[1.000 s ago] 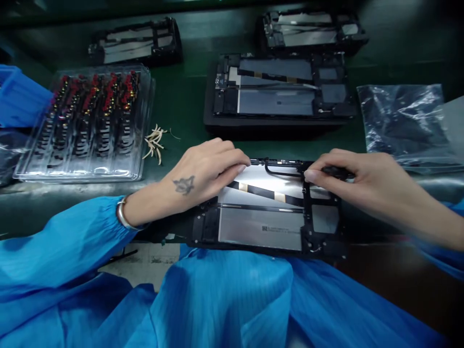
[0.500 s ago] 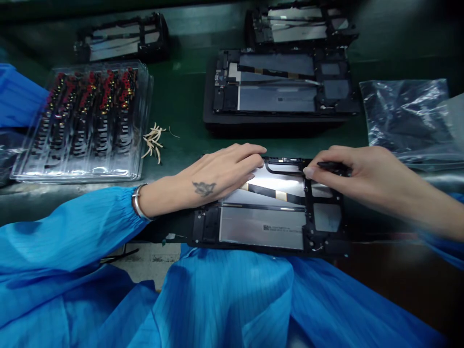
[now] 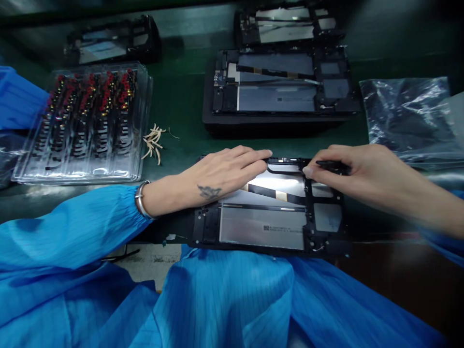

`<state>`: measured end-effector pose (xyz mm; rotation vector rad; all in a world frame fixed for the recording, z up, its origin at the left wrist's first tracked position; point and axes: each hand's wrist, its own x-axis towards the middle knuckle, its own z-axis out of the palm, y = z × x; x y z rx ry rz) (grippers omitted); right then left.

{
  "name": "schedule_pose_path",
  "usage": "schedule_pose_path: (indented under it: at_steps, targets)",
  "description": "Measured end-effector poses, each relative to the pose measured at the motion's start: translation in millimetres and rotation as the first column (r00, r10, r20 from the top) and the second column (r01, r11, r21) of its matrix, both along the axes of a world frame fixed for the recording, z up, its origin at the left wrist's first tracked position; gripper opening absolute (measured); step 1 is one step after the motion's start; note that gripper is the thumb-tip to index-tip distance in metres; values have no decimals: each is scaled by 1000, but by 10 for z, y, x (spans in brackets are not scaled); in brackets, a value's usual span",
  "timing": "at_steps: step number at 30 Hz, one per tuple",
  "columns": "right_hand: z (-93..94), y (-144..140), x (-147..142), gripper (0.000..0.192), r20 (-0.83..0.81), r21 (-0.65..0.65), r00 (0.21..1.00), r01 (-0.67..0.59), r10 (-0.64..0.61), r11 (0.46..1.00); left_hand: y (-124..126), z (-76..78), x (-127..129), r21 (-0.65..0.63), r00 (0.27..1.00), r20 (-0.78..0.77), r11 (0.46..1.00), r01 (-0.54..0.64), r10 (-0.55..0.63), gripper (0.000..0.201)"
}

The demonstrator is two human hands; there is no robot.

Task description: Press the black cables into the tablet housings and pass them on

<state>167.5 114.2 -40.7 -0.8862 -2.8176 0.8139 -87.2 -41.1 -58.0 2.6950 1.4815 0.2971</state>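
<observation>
An opened tablet (image 3: 261, 227), its silver battery and black ribbon cable bare, lies at the near edge of the green work surface. Across its upper left part rests my left hand (image 3: 234, 171), fingers stretched out and fingertips at the top edge. My right hand (image 3: 340, 166) is closed in a pinch at the tablet's upper right, touching the black frame beside the battery. A slim black tool (image 3: 333, 167) shows between its fingers; its tip is hidden, and its exact kind cannot be made out.
Another opened tablet (image 3: 277, 82) tops a dark stack behind. Farther back are two more device stacks (image 3: 284, 24) (image 3: 108, 43). A clear plastic tray (image 3: 136, 166) of small circuit boards stands left, near pale strips (image 3: 153, 140) and a blue bin (image 3: 20, 99). A plastic bag (image 3: 406, 116) lies right.
My left hand has slid slightly right along the tablet's top edge. My right hand has barely moved. The two farthest device stacks have shifted a little to the left.
</observation>
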Motion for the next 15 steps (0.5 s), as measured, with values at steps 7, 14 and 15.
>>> schedule_pose_path:
  at_steps: [7,14,15]
  targets:
    - [28,-9,-17,37,37,-7,999,0,0,1000,34,7,9,23,996,-84,1000,14,-12,27]
    - [85,-34,-38,41,122,-36,991,56,-51,998,65,-1,9,172,979,-197,982,83,-48,30]
    - [81,-31,-37,41,119,-34,992,55,-50,998,66,0,13,198,977,-209,976,92,-50,31]
